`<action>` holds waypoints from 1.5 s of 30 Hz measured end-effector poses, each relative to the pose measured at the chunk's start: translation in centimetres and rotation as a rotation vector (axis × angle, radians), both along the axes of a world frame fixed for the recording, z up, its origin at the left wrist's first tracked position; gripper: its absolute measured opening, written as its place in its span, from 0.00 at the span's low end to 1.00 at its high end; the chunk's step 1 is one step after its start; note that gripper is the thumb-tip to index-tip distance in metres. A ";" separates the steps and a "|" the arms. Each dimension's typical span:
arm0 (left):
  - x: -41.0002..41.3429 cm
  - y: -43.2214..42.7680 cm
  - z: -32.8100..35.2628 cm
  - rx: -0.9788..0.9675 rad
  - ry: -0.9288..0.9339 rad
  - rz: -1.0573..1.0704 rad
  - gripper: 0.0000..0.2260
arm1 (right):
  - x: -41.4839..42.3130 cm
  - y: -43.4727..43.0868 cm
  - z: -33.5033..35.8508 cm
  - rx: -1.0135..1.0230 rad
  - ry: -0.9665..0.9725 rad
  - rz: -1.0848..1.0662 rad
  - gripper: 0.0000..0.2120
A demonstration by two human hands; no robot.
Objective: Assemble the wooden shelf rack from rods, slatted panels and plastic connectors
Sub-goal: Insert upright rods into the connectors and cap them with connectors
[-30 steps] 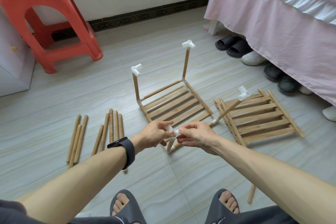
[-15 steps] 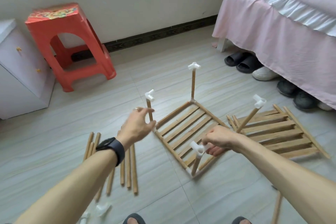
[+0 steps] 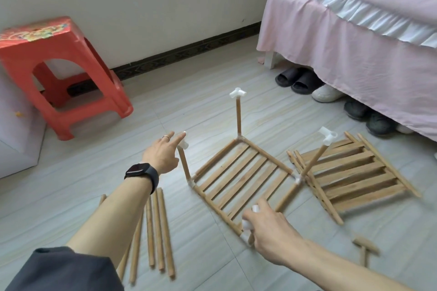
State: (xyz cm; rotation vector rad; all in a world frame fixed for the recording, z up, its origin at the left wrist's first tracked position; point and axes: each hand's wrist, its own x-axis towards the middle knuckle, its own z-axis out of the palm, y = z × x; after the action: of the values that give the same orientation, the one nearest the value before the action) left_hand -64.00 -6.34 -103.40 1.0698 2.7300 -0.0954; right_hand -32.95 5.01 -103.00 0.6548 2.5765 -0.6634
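A slatted panel [image 3: 238,176] lies on the floor, framed by rods with white plastic connectors at its corners. Upright rods rise from the corners: a far one [image 3: 238,116] topped by a white connector [image 3: 237,94], a right one [image 3: 314,160] leaning with a connector [image 3: 327,135], and a left one [image 3: 184,163]. My left hand [image 3: 163,152] reaches the white connector [image 3: 184,145] on top of the left rod, fingers extended and touching it. My right hand [image 3: 268,227] grips the connector [image 3: 247,224] on the near corner rod.
Spare slatted panels [image 3: 354,172] lie stacked to the right. Several loose rods [image 3: 157,227] lie on the floor at the left. A small wooden mallet [image 3: 365,247] lies at the right. A red plastic stool [image 3: 56,73], a pink-skirted bed [image 3: 354,42] and shoes [image 3: 305,82] stand behind.
My left hand has moved up and right onto the connector of the left upright rod. My right hand has closed over the near corner connector. The head camera has shifted closer.
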 end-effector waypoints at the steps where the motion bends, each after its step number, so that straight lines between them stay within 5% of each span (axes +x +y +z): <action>1: -0.2 -0.1 -0.1 -0.024 0.009 -0.024 0.38 | 0.0 0.0 0.0 0.002 0.008 -0.010 0.06; 5: -1.3 -0.8 -0.1 -0.070 0.102 -0.156 0.35 | 0.1 0.1 0.0 0.105 -0.016 -0.015 0.04; 9: -1.3 0.0 0.1 -0.016 0.169 -0.209 0.25 | 0.4 1.1 0.1 0.240 -0.030 0.063 0.17; 15: 0.9 -1.4 -0.2 0.024 0.207 -0.228 0.13 | 0.9 3.1 -0.1 0.261 -0.047 0.057 0.19; 28: 9.4 -9.4 0.4 -0.011 -0.031 -0.155 0.15 | 2.1 11.2 -2.6 0.255 0.080 -0.107 0.05; 36: 10.6 -8.0 -1.4 -0.151 -0.003 -0.181 0.13 | 1.9 11.3 -3.0 0.274 0.055 -0.080 0.08; 45: 10.1 -8.5 -2.5 -0.045 -0.023 -0.193 0.09 | 0.9 12.9 -2.0 0.228 -0.014 0.012 0.07</action>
State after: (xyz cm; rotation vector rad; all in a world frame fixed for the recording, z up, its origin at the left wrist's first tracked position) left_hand -53.88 -14.80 -105.92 1.3110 2.5851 -0.1717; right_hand -32.06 17.88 -105.05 0.7105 2.6644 -0.3619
